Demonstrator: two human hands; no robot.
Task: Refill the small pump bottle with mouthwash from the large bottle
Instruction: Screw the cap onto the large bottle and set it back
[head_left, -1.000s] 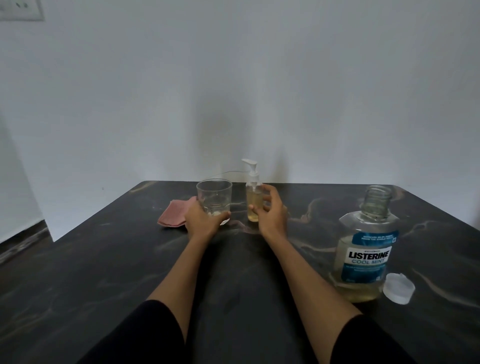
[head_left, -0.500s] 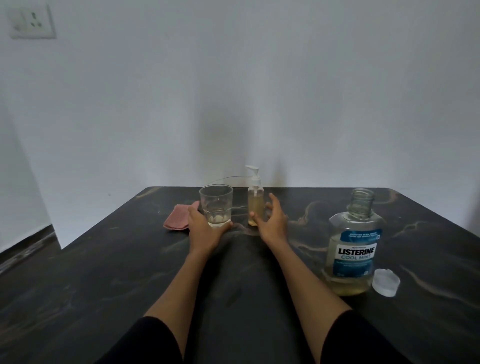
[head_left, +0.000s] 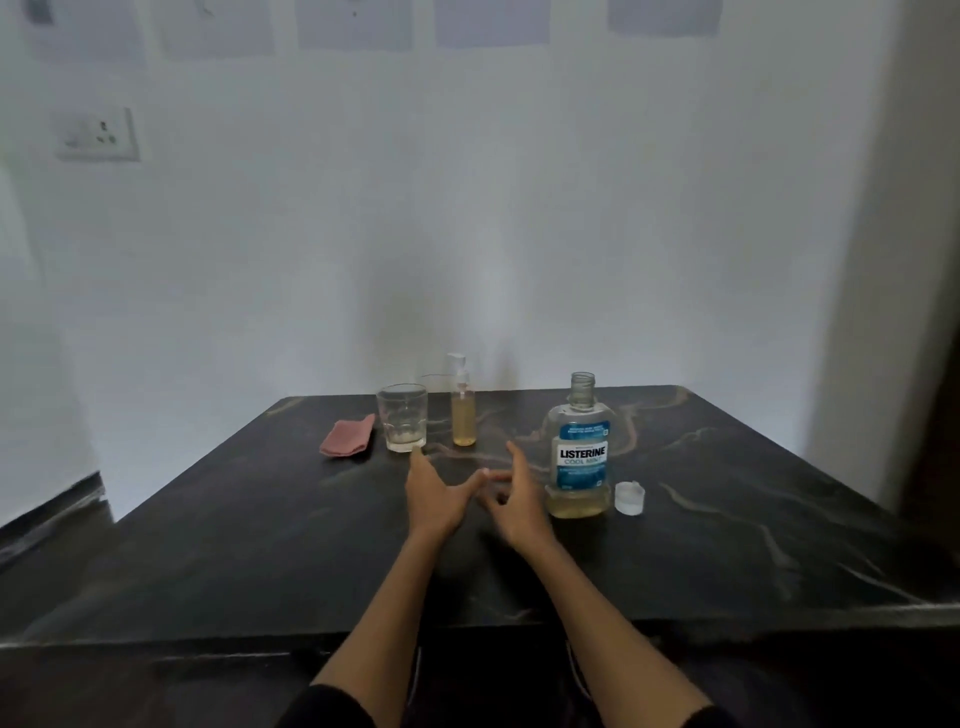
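Two hands are held open and empty above the table (head_left: 218, 545): the left hand (head_left: 435, 498) with fingers spread just short of the glass (head_left: 402, 417), the right hand (head_left: 511, 501) loosely splayed just beside the big bottle (head_left: 578, 457). Nothing is gripped by either.

The pump bottle (head_left: 463, 410) is seen upright near the far edge, just right of the glass, its pump head fitted and yellowish liquid reaching most of the way up. The big bottle is left uncapped, with only a shallow layer of liquid at its base; its cap (head_left: 629, 498) is set close to its right side. A pink cloth (head_left: 348, 436) is laid left of the glass.

The main hazard is judged to be the open big bottle: a careless sweep of the right hand could tip it and spill what remains. The tall, narrow pump bottle could likewise be toppled if reached for hastily, and the cap could be knocked off the table.
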